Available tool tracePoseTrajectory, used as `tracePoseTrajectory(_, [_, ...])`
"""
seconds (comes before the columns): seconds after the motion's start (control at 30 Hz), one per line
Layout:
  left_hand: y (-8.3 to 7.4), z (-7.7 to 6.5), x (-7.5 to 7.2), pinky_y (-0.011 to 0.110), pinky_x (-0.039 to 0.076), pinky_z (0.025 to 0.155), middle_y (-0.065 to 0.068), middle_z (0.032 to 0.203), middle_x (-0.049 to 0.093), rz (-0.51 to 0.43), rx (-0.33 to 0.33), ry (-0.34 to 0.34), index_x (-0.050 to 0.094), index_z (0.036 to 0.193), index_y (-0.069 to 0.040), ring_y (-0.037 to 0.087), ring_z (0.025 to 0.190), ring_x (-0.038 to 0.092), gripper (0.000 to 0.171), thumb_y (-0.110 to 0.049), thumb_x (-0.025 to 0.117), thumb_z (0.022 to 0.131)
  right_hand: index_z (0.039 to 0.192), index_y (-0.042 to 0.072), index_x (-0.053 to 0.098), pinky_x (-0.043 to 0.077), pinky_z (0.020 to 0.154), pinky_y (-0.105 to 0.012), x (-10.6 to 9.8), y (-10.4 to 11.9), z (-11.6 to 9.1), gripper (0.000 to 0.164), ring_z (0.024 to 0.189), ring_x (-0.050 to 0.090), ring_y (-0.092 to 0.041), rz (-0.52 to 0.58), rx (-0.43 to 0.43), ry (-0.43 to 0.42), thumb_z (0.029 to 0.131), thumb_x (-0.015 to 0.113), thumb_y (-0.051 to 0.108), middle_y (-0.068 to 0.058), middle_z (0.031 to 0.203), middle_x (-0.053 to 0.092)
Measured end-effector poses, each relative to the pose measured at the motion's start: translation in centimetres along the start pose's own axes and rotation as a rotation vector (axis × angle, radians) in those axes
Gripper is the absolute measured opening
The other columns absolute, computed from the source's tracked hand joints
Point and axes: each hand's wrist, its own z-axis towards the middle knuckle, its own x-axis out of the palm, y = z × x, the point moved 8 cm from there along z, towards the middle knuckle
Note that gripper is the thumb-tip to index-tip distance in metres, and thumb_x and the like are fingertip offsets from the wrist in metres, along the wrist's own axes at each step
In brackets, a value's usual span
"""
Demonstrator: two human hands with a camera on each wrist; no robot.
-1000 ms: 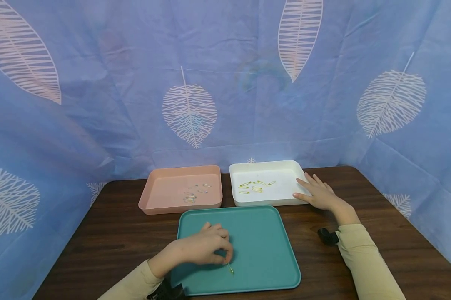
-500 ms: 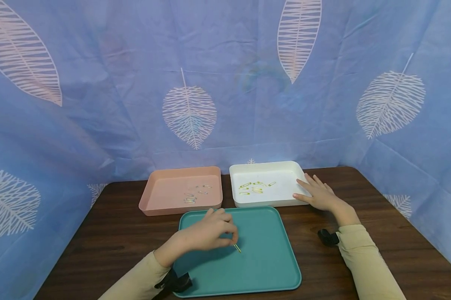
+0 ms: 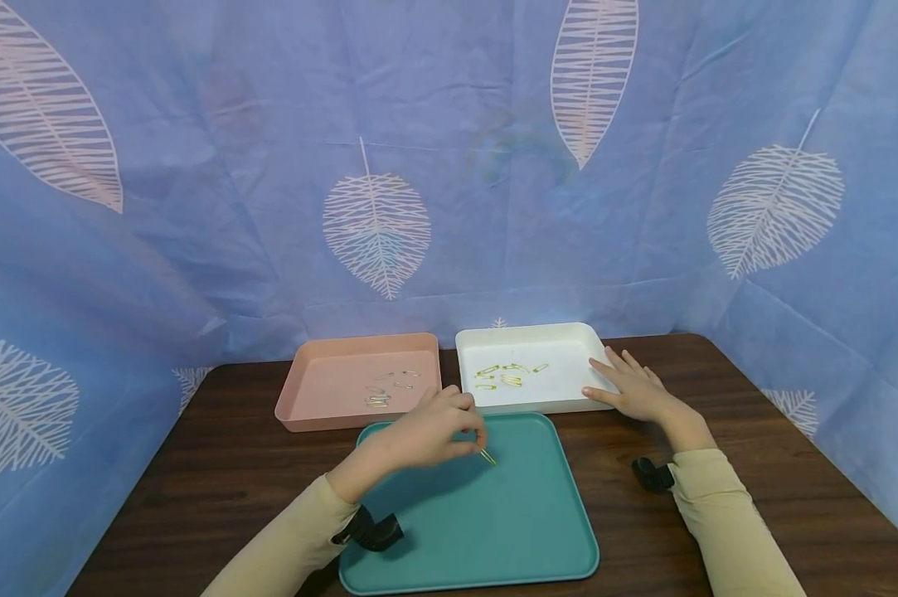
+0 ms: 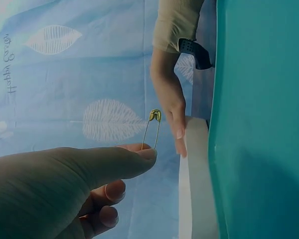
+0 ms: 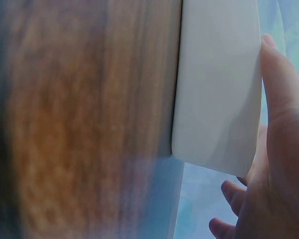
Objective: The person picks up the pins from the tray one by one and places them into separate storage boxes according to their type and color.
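Between thumb and fingertips my left hand (image 3: 437, 429) pinches a gold safety pin (image 4: 155, 116), holding it above the far part of the teal tray (image 3: 508, 514). The pin's head points away from the fingers in the left wrist view. My right hand (image 3: 638, 388) rests with spread fingers on the right rim of the white tray (image 3: 571, 356). Several gold safety pins (image 3: 512, 381) lie in that white tray. In the pink tray (image 3: 329, 373), to its left, are several silver safety pins (image 3: 377, 401).
All three trays stand on a dark wooden table (image 3: 232, 464). A blue cloth (image 3: 269, 207) printed with white leaves hangs behind and at the sides. Black wrist cameras (image 3: 377, 531) are strapped to both wrists.
My left hand has lifted the gold safety pin off the teal tray and moved it away from me and rightward, toward the white tray. The right hand stays in place.
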Motion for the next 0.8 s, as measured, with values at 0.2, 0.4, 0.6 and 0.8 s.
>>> tracePoseTrajectory(0.2, [0.9,1.1,-0.2,0.027,0.023,0.072,-0.002,0.084,0.055,0.015,-0.022,-0.014,0.070,0.089,-0.030,0.009,0.078,0.034,0.006,-0.028,0.066,0.093,0.152,0.003,0.030,0.004,0.108,-0.075,0.0,0.0,0.0,0.080,0.145,0.004,-0.055,0.007,-0.005,-0.003,0.095,0.053,0.054,-0.030,0.159,0.009])
tracePoseTrajectory(0.4, [1.8,2.5,-0.4,0.030,0.024,0.074,-0.001,0.086,0.057,0.022,-0.052,-0.047,0.071,0.090,-0.029,0.011,0.079,0.037,0.007,-0.026,0.066,0.093,0.152,0.003,0.030,0.004,0.108,-0.075,0.1,-0.1,0.0,0.080,0.145,0.003,-0.055,0.008,-0.005,0.005,0.094,0.053,0.055,-0.031,0.159,0.010])
tracePoseTrajectory(0.6, [2.7,4.1,-0.6,0.029,0.027,0.073,-0.006,0.087,0.056,0.080,-0.075,-0.076,0.071,0.092,-0.032,0.011,0.082,0.043,0.007,-0.027,0.066,0.093,0.152,0.003,0.031,0.004,0.108,-0.075,0.0,0.1,-0.1,0.080,0.145,0.004,-0.055,0.012,-0.005,0.005,0.094,0.054,0.054,-0.030,0.159,0.009])
tracePoseTrajectory(0.8, [3.6,5.6,-0.5,0.030,0.028,0.074,-0.004,0.090,0.059,0.073,-0.104,-0.084,0.073,0.092,-0.030,0.012,0.082,0.045,0.006,-0.027,0.067,0.092,0.152,0.003,0.030,0.004,0.109,-0.075,-0.1,0.2,-0.1,0.081,0.145,0.003,-0.055,0.011,-0.001,0.006,0.094,0.054,0.054,-0.031,0.159,0.009])
